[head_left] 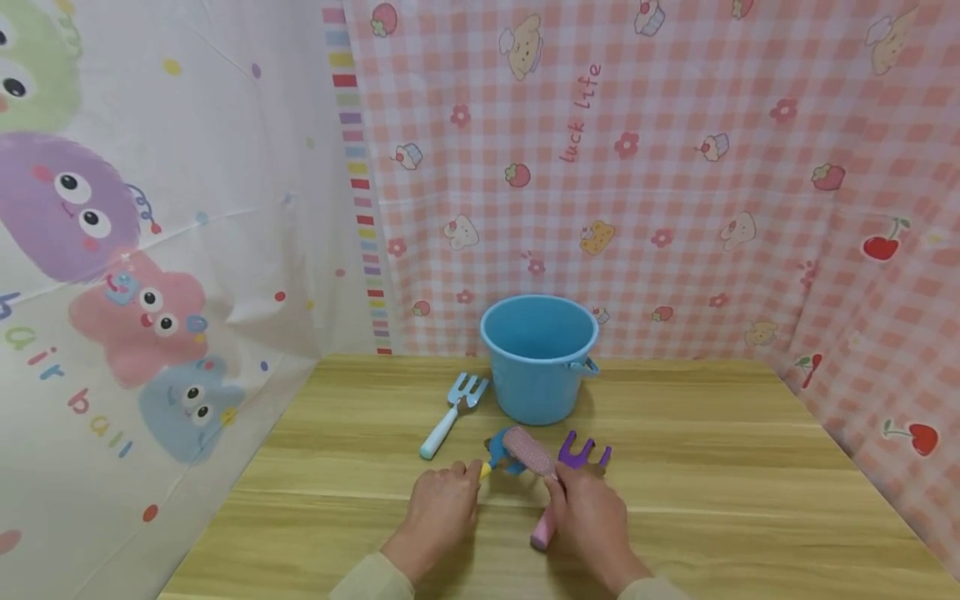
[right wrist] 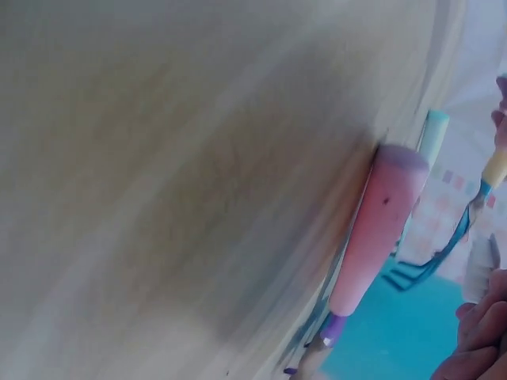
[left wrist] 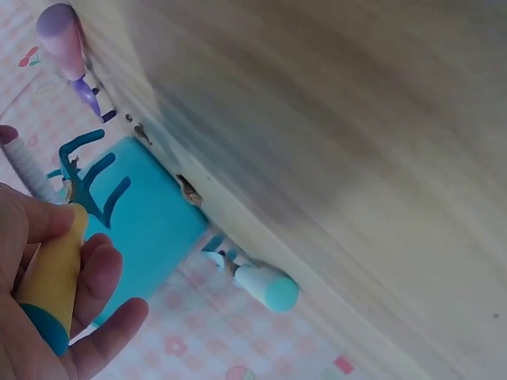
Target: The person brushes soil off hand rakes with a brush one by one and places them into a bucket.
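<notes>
My left hand grips the yellow handle of a blue hand rake, whose tines point away from me above the table. My right hand holds a pink speckled oblong tool, perhaps a brush; its far end overlaps the rake's blue head in the head view, but whether they touch I cannot tell. Below my right hand lies a purple hand rake with a pink handle, partly hidden in the head view. Left of the bucket rests a pale blue hand fork with a white handle.
A blue bucket stands upright at the back of the wooden table, its handle folded down at the right. Pink checked cloth hangs behind and to the right; a white cartoon-printed sheet covers the left side.
</notes>
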A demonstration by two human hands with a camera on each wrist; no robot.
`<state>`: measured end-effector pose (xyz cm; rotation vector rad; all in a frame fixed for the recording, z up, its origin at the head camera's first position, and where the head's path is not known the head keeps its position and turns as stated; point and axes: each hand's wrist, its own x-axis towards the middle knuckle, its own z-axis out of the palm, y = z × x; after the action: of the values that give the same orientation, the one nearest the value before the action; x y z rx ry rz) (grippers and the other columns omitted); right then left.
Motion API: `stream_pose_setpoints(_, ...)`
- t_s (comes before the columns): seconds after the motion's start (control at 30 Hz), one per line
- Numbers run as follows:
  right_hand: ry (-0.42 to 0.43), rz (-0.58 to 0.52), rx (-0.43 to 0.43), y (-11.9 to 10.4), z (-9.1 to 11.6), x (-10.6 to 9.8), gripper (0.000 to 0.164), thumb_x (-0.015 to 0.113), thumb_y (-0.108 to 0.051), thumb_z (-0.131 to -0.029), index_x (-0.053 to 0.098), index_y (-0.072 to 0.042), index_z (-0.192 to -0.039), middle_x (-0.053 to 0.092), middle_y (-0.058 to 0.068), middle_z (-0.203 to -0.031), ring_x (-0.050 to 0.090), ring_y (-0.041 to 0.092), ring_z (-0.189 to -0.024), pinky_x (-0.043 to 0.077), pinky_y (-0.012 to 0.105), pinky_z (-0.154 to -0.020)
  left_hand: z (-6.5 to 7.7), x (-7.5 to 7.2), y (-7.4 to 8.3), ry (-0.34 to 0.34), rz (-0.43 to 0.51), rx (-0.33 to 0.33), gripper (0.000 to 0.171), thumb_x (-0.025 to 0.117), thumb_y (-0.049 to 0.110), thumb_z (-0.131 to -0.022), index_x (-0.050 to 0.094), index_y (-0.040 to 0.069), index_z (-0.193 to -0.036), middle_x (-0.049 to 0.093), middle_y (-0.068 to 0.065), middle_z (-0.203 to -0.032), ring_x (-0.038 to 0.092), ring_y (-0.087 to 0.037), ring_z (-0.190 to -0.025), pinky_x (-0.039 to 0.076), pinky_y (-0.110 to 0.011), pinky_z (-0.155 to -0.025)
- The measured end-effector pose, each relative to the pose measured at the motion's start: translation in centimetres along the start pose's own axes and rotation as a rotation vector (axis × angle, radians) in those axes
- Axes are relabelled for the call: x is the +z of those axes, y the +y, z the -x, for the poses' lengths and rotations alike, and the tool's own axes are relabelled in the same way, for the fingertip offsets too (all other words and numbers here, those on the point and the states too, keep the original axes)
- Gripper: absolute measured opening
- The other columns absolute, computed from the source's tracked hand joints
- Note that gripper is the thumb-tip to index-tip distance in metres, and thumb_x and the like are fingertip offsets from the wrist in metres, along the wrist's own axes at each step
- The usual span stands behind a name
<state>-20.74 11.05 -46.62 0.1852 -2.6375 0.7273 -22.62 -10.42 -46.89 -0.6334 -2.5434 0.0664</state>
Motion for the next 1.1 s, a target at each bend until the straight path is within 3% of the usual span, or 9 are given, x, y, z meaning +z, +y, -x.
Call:
stream_pose_setpoints(0.33,-0.035,0.053,0.061,0.6,0.0,0.2,0.018,0.068,-0.024,-0.093,0.074,-0.011,-0.103,0.071,0.013,-0.083,0.067,0.036,-0.069,0.05,0.049,-0.054,-0.2,-0.3,-0.1,-0.014,0.012,-0.014,0.026,0.075,0.02,-0.083,0.065,0.007,-0.103,0.056,-0.001,-0.068,0.053,-0.014,-0.049,0.038,-0.027,-0.043)
stream_pose_setpoints(0.6,-0.005,0.054,0.077,2.2,-0.5,0.3,0.01,0.066,-0.021,-0.093,0.072,-0.012,-0.094,0.072,0.011,-0.084,0.067,0.034,-0.068,0.048,0.048,-0.052,-0.1,-0.3,-0.1,-0.003,0.006,-0.001,0.024,0.076,0.02,-0.083,0.063,0.009,-0.099,0.056,-0.001,-0.068,0.054,-0.015,-0.05,0.038,-0.028,-0.043)
stream_pose_setpoints(0.9,-0.018,0.0,-0.004,-0.2,-0.1,-0.1,0.008,0.069,-0.024,-0.092,0.071,-0.016,-0.094,0.068,0.004,-0.077,0.067,0.033,-0.068,0.049,0.048,-0.053,-0.3,-0.4,-0.1,-0.007,0.037,-0.009,0.022,0.074,0.017,-0.082,0.064,0.008,-0.099,0.055,-0.001,-0.067,0.052,-0.015,-0.049,0.037,-0.028,-0.042)
stream_pose_setpoints(1.1,-0.022,0.037,0.035,-0.2,0.1,0.3,0.014,0.069,-0.024,-0.092,0.074,-0.013,-0.1,0.072,0.012,-0.082,0.067,0.037,-0.07,0.049,0.05,-0.055,-0.4,-0.7,-0.1,-0.026,0.037,-0.029,0.022,0.074,0.018,-0.084,0.063,0.008,-0.1,0.055,-0.001,-0.068,0.054,-0.015,-0.05,0.039,-0.028,-0.042)
